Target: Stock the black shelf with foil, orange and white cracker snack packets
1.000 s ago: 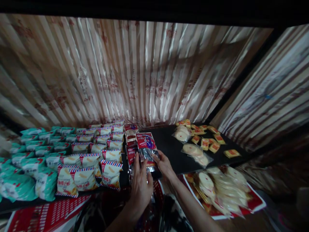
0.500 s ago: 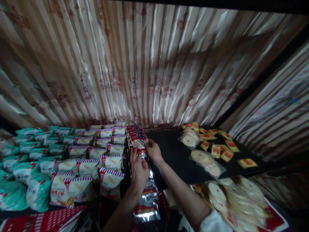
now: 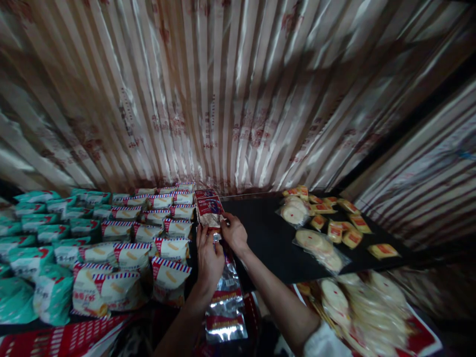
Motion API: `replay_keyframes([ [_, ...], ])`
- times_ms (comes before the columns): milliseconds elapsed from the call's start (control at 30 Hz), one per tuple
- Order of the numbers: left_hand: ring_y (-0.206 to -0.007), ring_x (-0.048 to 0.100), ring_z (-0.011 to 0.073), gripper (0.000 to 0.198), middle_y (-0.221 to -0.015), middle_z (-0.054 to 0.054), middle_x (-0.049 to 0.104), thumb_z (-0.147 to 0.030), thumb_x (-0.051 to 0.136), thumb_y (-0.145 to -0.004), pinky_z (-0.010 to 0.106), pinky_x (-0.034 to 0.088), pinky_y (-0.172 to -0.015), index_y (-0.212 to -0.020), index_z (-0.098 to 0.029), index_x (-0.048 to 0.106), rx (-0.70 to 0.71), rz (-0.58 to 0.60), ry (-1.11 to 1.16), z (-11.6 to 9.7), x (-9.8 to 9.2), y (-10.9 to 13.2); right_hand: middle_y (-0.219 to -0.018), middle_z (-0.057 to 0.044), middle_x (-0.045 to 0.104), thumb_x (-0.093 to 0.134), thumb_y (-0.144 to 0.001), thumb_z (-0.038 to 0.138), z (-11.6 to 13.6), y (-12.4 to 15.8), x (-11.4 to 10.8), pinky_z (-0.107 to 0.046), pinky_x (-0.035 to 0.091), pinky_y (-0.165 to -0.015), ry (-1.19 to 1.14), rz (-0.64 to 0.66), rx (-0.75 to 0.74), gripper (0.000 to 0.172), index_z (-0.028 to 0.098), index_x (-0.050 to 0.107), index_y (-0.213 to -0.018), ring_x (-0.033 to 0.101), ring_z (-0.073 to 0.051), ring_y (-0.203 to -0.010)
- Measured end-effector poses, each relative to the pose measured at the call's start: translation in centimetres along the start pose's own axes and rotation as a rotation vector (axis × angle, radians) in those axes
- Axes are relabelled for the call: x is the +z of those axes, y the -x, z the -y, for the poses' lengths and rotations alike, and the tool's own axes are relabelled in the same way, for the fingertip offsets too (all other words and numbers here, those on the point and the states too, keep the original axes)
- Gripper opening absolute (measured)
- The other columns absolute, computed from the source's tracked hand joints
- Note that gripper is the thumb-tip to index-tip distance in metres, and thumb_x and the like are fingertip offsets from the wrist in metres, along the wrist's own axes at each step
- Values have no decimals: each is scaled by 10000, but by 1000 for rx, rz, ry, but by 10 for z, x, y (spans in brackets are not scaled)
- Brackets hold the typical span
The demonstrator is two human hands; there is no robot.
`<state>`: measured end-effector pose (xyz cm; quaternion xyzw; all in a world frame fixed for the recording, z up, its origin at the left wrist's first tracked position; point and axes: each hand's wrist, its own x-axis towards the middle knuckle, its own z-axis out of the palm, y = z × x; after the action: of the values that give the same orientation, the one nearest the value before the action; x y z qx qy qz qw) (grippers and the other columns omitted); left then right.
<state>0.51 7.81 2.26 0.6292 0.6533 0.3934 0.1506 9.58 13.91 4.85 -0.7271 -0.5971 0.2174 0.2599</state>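
Observation:
A strip of joined red snack packets (image 3: 208, 207) lies on the black shelf, its far end against the back curtain. My left hand (image 3: 210, 260) grips the near edge of the top packets from the left, fingertips on the edge. From the right my right hand (image 3: 234, 234) pinches the same edge, thumb and fingers close together. Below my hands the silver-and-red foil tail (image 3: 226, 320) of the strip hangs over the shelf's front. Rows of white snack bags (image 3: 171, 277) stand just left of my left hand. How many packets are stacked is hidden.
Green snack bags (image 3: 55, 292) stand in rows at far left. Clear-wrapped round flat crackers (image 3: 320, 245) and small yellow packets (image 3: 383, 251) lie on the right of the black shelf (image 3: 262, 238). A bag of pale crackers (image 3: 375, 312) sits lower right; a red basket (image 3: 74, 337) is lower left.
The top red packets now lie straighter, and my hands have shifted slightly left along their near edge. My right hand sits a little closer to the left. The view has shifted slightly.

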Motion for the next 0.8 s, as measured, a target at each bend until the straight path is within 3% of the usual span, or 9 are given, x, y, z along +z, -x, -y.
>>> replay_keyframes([
  [633,-1327,313,289,408,-1279,161,519,-59,411,-746,483,323,-1078,-1106,-91,600,-4,-54,21,11,10,3,-1119,-49,577,461,-832,306,0,11,5,-289,422,-826,83,-49,-7,300,253,628,-1076,507,-206,-1045],
  [800,-1330,305,295,392,-1261,172,523,-50,410,-747,499,338,-1065,-1088,-83,602,36,-92,9,12,12,4,-1131,-64,573,461,-832,272,-8,9,9,-323,409,-894,87,-146,-122,314,214,638,-1085,483,-221,-1042],
])
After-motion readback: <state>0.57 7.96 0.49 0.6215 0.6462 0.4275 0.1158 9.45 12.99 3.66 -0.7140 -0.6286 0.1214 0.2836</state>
